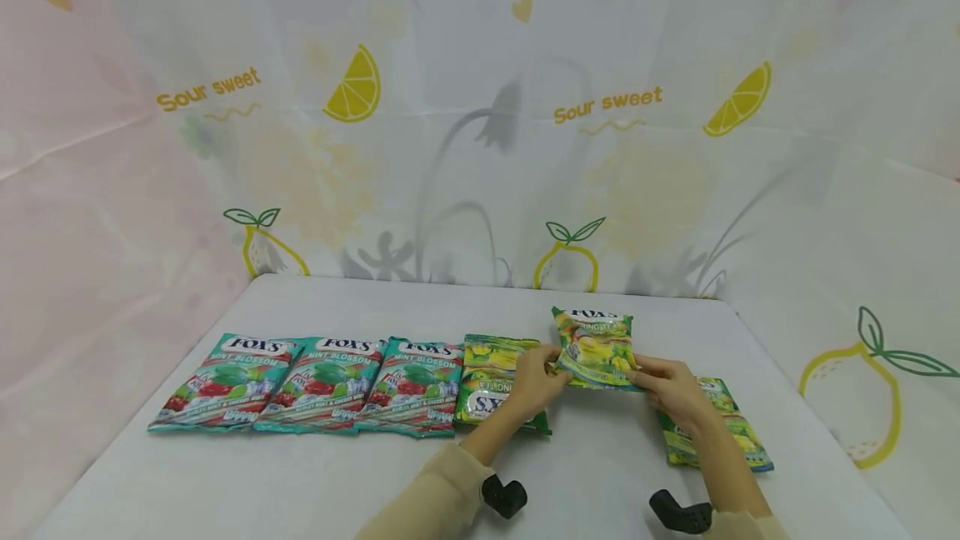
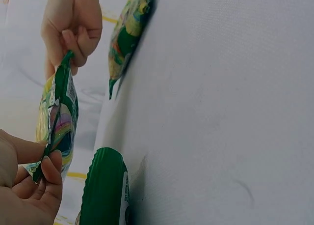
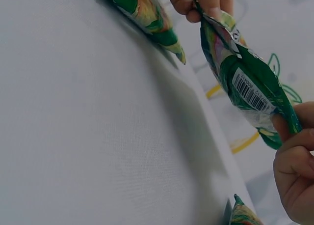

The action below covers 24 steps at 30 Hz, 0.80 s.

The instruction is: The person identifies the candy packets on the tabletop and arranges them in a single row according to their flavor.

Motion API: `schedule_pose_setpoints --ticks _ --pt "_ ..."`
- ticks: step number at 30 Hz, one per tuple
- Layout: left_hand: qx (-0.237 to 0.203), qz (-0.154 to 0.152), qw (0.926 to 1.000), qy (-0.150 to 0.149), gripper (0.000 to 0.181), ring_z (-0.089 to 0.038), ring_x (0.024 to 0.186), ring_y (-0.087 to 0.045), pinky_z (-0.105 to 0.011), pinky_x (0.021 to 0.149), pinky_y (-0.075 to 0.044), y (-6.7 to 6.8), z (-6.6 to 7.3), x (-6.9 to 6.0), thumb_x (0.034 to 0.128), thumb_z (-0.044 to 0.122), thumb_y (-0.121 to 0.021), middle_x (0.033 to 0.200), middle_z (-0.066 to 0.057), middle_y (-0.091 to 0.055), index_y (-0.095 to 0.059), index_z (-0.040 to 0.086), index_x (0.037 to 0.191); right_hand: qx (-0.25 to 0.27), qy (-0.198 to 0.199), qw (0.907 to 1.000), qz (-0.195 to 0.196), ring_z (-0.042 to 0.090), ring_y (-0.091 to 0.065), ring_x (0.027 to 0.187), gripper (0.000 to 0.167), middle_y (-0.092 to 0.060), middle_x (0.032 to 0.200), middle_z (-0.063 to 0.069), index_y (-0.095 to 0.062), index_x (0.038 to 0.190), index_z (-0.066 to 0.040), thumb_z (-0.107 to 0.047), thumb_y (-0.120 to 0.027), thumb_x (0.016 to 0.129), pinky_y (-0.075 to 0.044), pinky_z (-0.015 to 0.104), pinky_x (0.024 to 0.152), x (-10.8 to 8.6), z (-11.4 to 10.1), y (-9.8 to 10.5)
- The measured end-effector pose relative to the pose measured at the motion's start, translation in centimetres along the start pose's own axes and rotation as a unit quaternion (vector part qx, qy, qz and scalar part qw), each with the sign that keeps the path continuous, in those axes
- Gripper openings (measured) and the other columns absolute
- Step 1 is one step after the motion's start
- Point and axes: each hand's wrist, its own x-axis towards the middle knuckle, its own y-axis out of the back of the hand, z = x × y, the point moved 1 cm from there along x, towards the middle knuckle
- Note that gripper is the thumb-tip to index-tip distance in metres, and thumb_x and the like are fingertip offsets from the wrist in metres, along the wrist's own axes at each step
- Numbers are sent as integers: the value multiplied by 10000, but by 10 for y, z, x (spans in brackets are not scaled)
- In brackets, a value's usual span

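Note:
A green and yellow Fox's Spring Tea candy bag [image 1: 596, 350] is held up off the table, its printed front toward the head camera. My left hand [image 1: 537, 379] pinches its lower left corner between thumb and fingers. At the lower right corner, my right hand [image 1: 669, 390] pinches the bag the same way. In the right wrist view, the held bag [image 3: 248, 80] shows its back with a barcode. Another Spring Tea bag [image 1: 487, 365] lies with its lettering upside down, partly behind my left hand. Beneath my right forearm lies one more green bag [image 1: 738, 432], partly covered.
Three teal Mint Blossom bags [image 1: 228, 382] [image 1: 322, 386] [image 1: 414, 388] lie in a row on the left of the white table [image 1: 315, 490]. A lemon-patterned cloth [image 1: 450, 173] hangs behind the table and along its sides. Black wrist pieces [image 1: 504, 497] sit near both cuffs.

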Motion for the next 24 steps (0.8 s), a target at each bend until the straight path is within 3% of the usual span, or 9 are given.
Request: schedule_pose_setpoints --ticks 12,20,24 --pt "-231 68 9986 -475 289 -69 668 -517 -187 596 -446 1 3 -17 777 -19 -692 970 -185 -676 -645 -79 1056 -19 223 9997 -34 45 -260 460 467 -596 772 -91 -396 1304 156 -30 -556 907 -271 223 451 -13 2 -3" --pt "-88 -57 9981 -610 292 -14 610 -465 -166 559 -422 1 1 -30 765 -31 -703 961 -205 -678 -644 -91 1044 -339 111 9993 -134 54 -263 478 498 -427 694 -29 -379 1319 157 -55 -566 909 -288 237 464 -24 6 -6" --pt "175 -209 9963 -819 280 6 561 -395 -148 520 -380 2 -2 -34 762 -36 -710 926 -190 -687 -649 -91 1030 -475 86 9988 -98 54 -271 476 496 -457 767 4 -394 1312 153 -57 -580 903 -301 227 466 -28 9 -9"
